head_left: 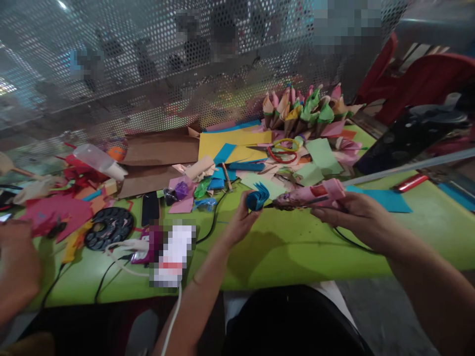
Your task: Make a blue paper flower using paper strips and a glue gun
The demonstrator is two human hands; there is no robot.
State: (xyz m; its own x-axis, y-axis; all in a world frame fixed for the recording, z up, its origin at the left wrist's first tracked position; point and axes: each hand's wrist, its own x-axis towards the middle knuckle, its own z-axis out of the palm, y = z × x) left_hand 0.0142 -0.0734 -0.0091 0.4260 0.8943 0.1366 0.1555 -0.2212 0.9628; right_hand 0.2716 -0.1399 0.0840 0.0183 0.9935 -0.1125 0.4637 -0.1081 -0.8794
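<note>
My left hand (242, 220) is closed around a rolled piece of blue paper (256, 199), whose upper edge fans out in thin layers. In my right hand (345, 213) is a pink hot glue gun (315, 194). Its dark nozzle points left and reaches the right side of the blue paper; whether the two touch I cannot tell. The glue gun's black cord (352, 240) hangs below my right hand and lies on the green table (282, 262).
Paper cones (300, 111) with coloured tops stand at the back. Yellow paper (233, 143), scissors (285, 148) and brown cardboard (159, 148) lie in front. A power strip (174, 254), phone (150, 208) and yellow glue gun (76, 242) are left, near another person's hand (18, 262). A dark bottle (404, 138) stands right.
</note>
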